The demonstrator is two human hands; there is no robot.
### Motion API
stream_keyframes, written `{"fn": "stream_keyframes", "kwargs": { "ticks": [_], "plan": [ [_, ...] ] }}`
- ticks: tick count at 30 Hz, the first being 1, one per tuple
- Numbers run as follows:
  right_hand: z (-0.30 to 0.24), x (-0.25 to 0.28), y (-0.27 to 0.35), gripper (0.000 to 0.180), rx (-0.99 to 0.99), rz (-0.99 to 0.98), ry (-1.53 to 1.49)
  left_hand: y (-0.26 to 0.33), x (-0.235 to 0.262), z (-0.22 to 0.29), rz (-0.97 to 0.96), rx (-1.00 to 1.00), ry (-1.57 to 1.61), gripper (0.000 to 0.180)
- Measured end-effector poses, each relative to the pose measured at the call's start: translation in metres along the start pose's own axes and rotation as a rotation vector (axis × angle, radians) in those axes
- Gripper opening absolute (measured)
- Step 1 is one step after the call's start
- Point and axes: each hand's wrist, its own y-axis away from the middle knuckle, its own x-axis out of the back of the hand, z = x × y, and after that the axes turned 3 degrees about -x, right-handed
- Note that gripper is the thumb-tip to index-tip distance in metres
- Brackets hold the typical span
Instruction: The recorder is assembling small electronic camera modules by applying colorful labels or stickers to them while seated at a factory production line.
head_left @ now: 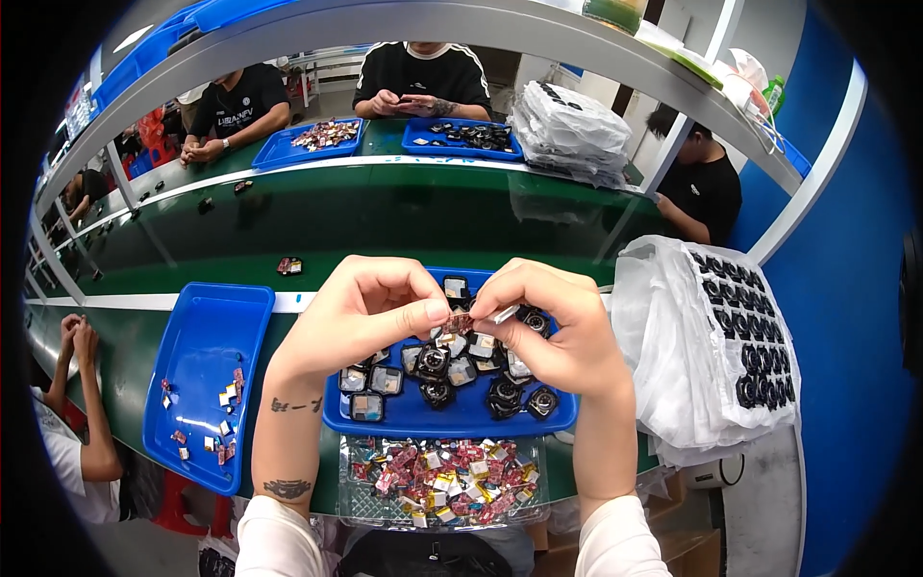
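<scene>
Above the middle blue tray (452,425), a small red circuit board (458,323) is pinched between the fingertips of my left hand (370,313) and my right hand (556,322). A flat silver-white piece (504,313), perhaps a battery, sticks out by my right thumb and forefinger; whether it joins the board is hidden by my fingers. Several black square housings (434,362) lie in the tray below, some showing a round ring, others a pale inside. Nearer to me, a clear plastic tray (358,507) is heaped with red boards and silver and yellow battery pieces.
On the left, a blue tray (197,337) contains scattered boards and batteries. White packing trays of black parts (663,356) are stacked at right. Beyond runs a green conveyor (385,216) with a few parts. A white shelf frame (404,21) arches overhead. Other people sit across and at left.
</scene>
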Motion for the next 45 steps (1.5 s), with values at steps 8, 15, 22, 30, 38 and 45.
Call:
{"fn": "stream_keyframes", "kwargs": {
  "ticks": [8, 15, 22, 30, 38, 45],
  "plan": [
    [0.003, 0.001, 0.001, 0.012, -0.114, 0.166, -0.213, -0.003, -0.004, -0.005, 0.145, -0.123, -0.098, 0.014],
    [0.007, -0.007, -0.005, 0.014, 0.028, 0.112, -0.013, -0.004, -0.010, -0.011, 0.209, -0.122, -0.084, 0.012],
    [-0.005, 0.008, -0.003, 0.034, -0.058, -0.039, -0.257, -0.005, -0.013, -0.014, 0.343, -0.253, -0.193, 0.013],
    [0.015, -0.008, -0.001, 0.023, -0.264, 0.181, -0.217, -0.006, -0.023, -0.016, 0.433, -0.347, -0.360, 0.015],
    [0.014, -0.011, -0.002, 0.017, -0.231, 0.229, -0.290, -0.010, -0.018, -0.017, 0.346, -0.781, -1.063, 0.026],
    [0.009, -0.008, -0.001, 0.015, -0.260, 0.209, -0.396, -0.017, -0.022, -0.022, 0.418, -0.868, -1.077, 0.027]
  ]
}}
